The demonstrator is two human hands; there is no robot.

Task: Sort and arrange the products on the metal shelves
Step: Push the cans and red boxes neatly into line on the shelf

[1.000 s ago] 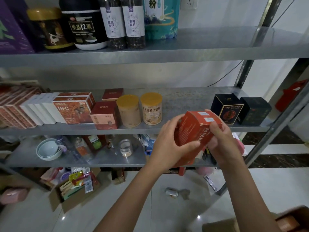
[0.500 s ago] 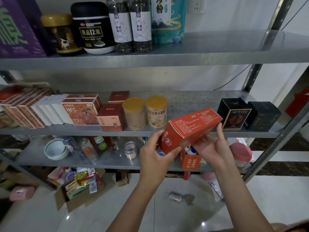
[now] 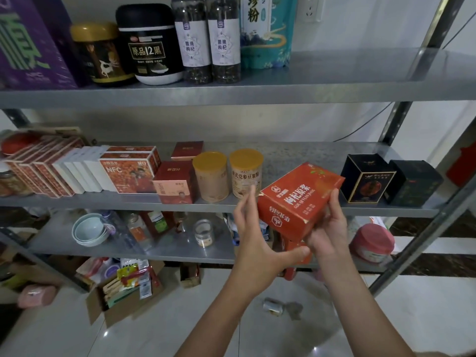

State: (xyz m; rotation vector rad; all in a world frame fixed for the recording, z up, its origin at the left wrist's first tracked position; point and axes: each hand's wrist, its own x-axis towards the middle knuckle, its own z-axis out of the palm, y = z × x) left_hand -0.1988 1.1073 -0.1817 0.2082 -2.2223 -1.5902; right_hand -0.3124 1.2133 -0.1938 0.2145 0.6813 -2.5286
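Right hand [image 3: 328,228] grips one red box [image 3: 298,199], left hand [image 3: 255,243] spread loose, seemingly just off it, near two yellow-lidded canisters [image 3: 211,176] and two black boxes [image 3: 365,179].

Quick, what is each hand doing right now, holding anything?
Left hand: open, fingers straight, holding nothing.
Right hand: grips the red rectangular cardboard box.

The carton [image 3: 298,199] is orange-red with white lettering. The two cans [image 3: 211,176] are beige with mustard-yellow lids, and the black boxes [image 3: 365,179] have gold trim. Up top there's a purple box [image 3: 28,47] with green characters and a teal pouch [image 3: 268,42]. The shelves [image 3: 334,81] are dull grey.
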